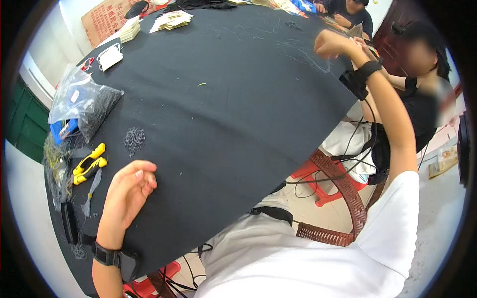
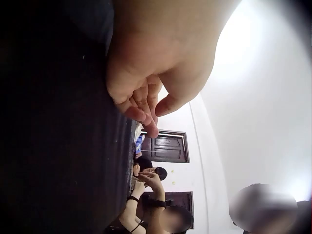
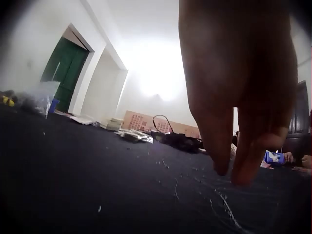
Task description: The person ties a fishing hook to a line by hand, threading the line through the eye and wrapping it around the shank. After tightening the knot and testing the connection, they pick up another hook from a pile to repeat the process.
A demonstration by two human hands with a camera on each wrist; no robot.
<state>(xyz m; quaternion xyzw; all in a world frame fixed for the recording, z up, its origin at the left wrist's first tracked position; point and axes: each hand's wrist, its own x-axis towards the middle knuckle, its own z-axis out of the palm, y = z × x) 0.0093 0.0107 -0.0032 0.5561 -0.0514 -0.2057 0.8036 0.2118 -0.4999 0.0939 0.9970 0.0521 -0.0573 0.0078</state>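
My left hand is held at the near left of the black-covered table, fingers loosely bent and nothing in them. Close beyond it lies a small pile of short dark grey strands. To its left are yellow-and-black handled cutters and a grey tassel-like bundle. My right hand reaches out over the far right side of the table, among thin loose threads. In the right wrist view its fingers point down close over pale threads; I cannot tell whether they pinch one.
A clear plastic bag of dark strands stands at the left. Stacks of cream cards lie at the far edge. Two people sit at the right, the nearer in black. A woven chair and cables are beside the table.
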